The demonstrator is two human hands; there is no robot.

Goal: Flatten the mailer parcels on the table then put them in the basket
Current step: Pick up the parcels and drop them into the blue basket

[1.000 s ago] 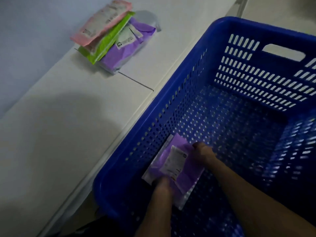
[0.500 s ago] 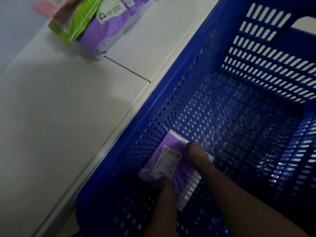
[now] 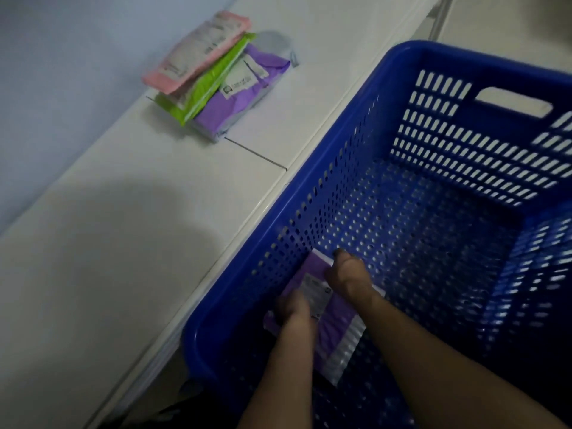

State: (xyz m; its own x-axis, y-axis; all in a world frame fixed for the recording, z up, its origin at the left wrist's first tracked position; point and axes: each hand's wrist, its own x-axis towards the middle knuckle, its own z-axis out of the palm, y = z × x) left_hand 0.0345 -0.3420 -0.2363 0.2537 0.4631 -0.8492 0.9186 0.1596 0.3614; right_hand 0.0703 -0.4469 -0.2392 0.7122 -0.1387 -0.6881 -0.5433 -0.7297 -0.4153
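Nearest: both forearms reach down into the blue basket (image 3: pixel 464 134). The left hand (image 3: pixel 292 308) has its fingers curled over the left edge of the purple mailer (image 3: pixel 331 332) and appears to grip it. The right hand (image 3: pixel 348 281) sits bunched on the mailer's far end, fingertips down. Whether it pinches or merely presses cannot be told, as the frame is dim and blurred. The mailer lies label up on the basket floor in the near-left corner, close to the left wall.

Step in hand, as judged: laying the parcel down. Recommended: seat it flat and square to the corner, release only once it rests fully on the floor, then lift both hands straight up so it does not drag.

Basket contents: this one mailer; nothing else visible on the perforated floor.

Beyond, on the white table (image 3: pixel 123 243), a stack lies well apart: pink mailer (image 3: pixel 198 51) on top, green mailer (image 3: pixel 213 85) beneath, second purple mailer (image 3: pixel 247 100) at the bottom
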